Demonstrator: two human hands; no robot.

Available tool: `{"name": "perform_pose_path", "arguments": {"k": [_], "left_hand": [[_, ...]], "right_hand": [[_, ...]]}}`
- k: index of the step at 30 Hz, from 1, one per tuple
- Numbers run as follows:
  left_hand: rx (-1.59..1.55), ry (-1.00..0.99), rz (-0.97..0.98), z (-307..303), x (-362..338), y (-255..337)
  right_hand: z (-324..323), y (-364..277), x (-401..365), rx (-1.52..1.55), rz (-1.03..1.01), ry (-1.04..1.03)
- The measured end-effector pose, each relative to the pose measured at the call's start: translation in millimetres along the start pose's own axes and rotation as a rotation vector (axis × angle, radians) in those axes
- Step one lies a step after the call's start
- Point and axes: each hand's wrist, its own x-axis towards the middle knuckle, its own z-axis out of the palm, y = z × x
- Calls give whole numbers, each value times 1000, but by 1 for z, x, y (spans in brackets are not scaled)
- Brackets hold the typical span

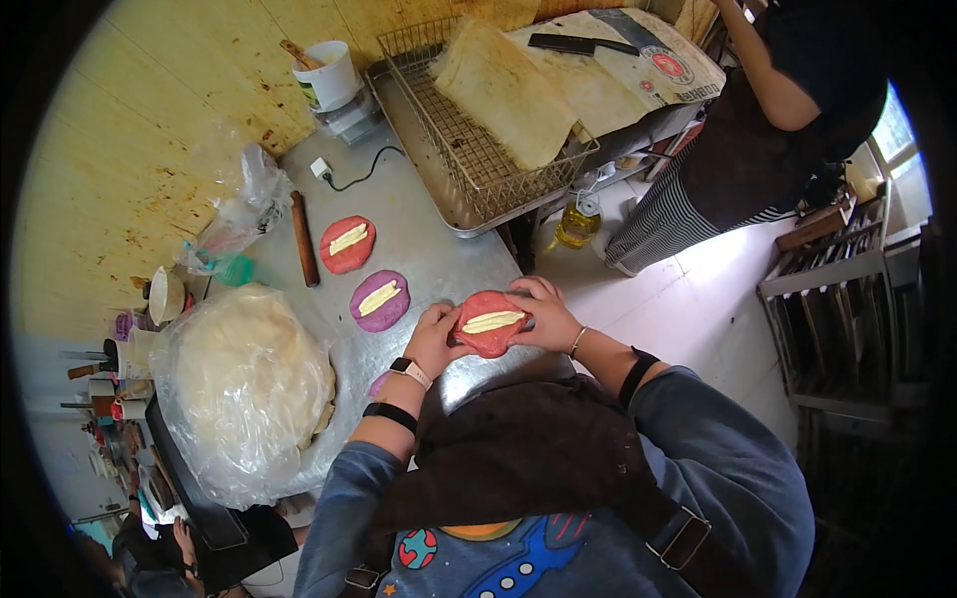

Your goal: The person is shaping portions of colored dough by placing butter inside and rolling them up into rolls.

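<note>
Between my two hands is a flat piece of red dough point(485, 340) with a pale yellow strip of filling across its middle. My left hand point(435, 342) grips its left edge, and my right hand point(548, 316) grips the right edge. Farther up the metal table point(439, 239) lie a purple dough round point(375, 316) and another red dough round point(346, 259), each with a yellow strip on top. A wooden rolling pin point(304, 239) is left of them. Part of another purple piece point(379, 385) shows beside my left wrist.
A large plastic-covered dough mass point(244, 384) fills the table's left side. Beyond are a wire basket point(488, 169) on a tray, a white tub point(324, 75) and a black knife point(563, 43). A person point(738, 149) stands at upper right; another person's hand point(184, 538) shows lower left.
</note>
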Motion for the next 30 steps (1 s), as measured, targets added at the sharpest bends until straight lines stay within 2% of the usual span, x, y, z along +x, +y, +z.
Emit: {"name": "perform_pose_path", "arguments": {"k": [3, 7, 9, 12, 13, 15, 16, 18, 19, 22, 23, 30], "left_hand": [[-96, 29, -43, 1, -2, 3], [-22, 134, -17, 6, -4, 4], [50, 196, 34, 8, -1, 4], [134, 247, -36, 14, 3, 9], [40, 202, -167, 13, 3, 8], [-149, 107, -425, 8, 2, 9], [-209, 196, -352, 6, 3, 10], [-332, 365, -208, 3, 1, 18], [-348, 211, -187, -2, 1, 15], [-166, 41, -27, 7, 8, 3], [-204, 41, -81, 3, 12, 14], [-219, 186, -86, 16, 7, 22]], "right_hand": [[5, 8, 0, 66, -38, 78], [15, 15, 2, 178, -80, 152], [12, 9, 6, 130, -68, 128], [13, 7, 7, 94, -70, 138], [13, 8, 8, 88, -76, 151], [8, 5, 6, 320, 67, 76], [5, 3, 4, 436, 141, 36], [-2, -7, 4, 285, 46, 163], [-3, -10, 4, 208, 0, 222], [1, -13, 15, 53, -29, 107], [3, -14, 20, 46, -57, 103], [12, -12, 23, 36, -106, 91]]}}
